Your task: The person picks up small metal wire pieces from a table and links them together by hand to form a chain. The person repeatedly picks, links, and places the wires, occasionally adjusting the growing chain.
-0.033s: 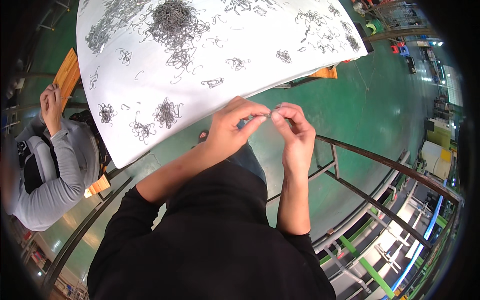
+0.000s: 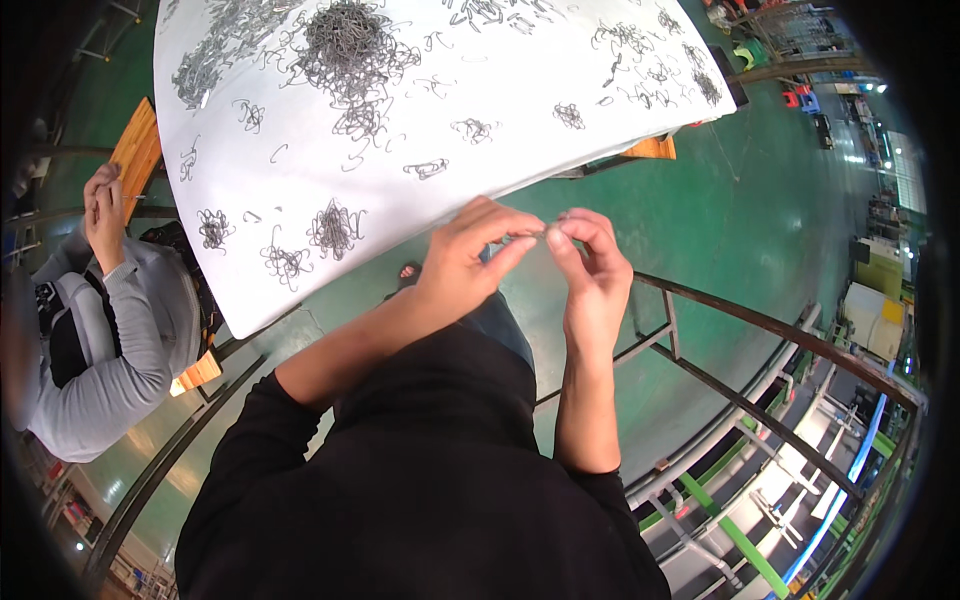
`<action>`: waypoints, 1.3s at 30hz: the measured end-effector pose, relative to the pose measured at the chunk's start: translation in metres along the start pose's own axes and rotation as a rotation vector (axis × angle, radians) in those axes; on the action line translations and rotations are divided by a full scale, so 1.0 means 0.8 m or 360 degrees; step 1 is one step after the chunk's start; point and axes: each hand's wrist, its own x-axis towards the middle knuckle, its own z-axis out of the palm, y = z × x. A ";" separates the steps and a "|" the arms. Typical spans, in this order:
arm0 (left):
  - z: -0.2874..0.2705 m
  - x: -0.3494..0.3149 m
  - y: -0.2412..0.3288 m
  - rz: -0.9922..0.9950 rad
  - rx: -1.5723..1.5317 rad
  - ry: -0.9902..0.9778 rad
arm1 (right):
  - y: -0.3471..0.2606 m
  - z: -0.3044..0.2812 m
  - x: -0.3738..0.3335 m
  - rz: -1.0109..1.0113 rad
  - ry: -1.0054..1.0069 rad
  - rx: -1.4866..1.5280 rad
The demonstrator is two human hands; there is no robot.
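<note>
My left hand (image 2: 468, 258) and my right hand (image 2: 594, 268) are raised just off the near edge of the white-topped table (image 2: 520, 130). Both are closed in a pinch, fingertips almost meeting. Whatever sits between them is tiny, dark and blurred, too small to name. On the table lies a large heap of dark bent wire hooks (image 2: 347, 42). Smaller clusters are scattered around it, among them a hook cluster (image 2: 336, 230) by the near left edge and another small cluster (image 2: 568, 116) to the right.
At the left, a person in a grey sleeve (image 2: 130, 335) sits with hands raised by a wooden bench (image 2: 140, 150). A dark metal rail (image 2: 760, 320) runs along my right, with frames and green bars (image 2: 735, 535) beyond it. Green floor (image 2: 700, 210) shows past the table.
Both hands have shifted very slightly to the right, still pinching. Nothing on the table has visibly moved.
</note>
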 end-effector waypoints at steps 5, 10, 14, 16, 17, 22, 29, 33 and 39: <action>0.006 0.033 -0.044 0.0158 0.0020 -0.0022 | 0.017 -0.003 0.007 -0.0486 0.0275 -0.0377; -0.030 0.163 -0.189 0.0006 0.0765 0.0250 | 0.016 -0.027 0.013 -0.0623 0.0231 -0.0601; -0.059 0.263 -0.283 -0.0250 0.1186 0.0369 | 0.014 -0.048 0.023 -0.0623 0.0139 -0.0686; -0.064 0.297 -0.310 -0.0411 0.1279 0.0336 | 0.016 -0.056 0.032 -0.0613 0.0088 -0.0710; -0.064 0.311 -0.319 -0.0436 0.1389 0.0318 | 0.017 -0.059 0.038 -0.0613 0.0063 -0.0697; -0.062 0.349 -0.335 -0.0785 0.1576 0.0094 | 0.023 -0.068 0.056 -0.0570 0.0024 -0.0707; -0.044 0.304 -0.251 -0.0578 0.0874 0.0168 | 0.029 -0.056 0.058 -0.0488 0.0009 -0.0683; 0.023 0.190 -0.114 -0.0679 -0.0243 -0.0269 | 0.031 -0.048 0.054 -0.0472 0.0033 -0.0724; 0.025 0.112 0.013 -0.0809 -0.0391 -0.0459 | 0.032 -0.038 0.044 -0.0558 0.0087 -0.0731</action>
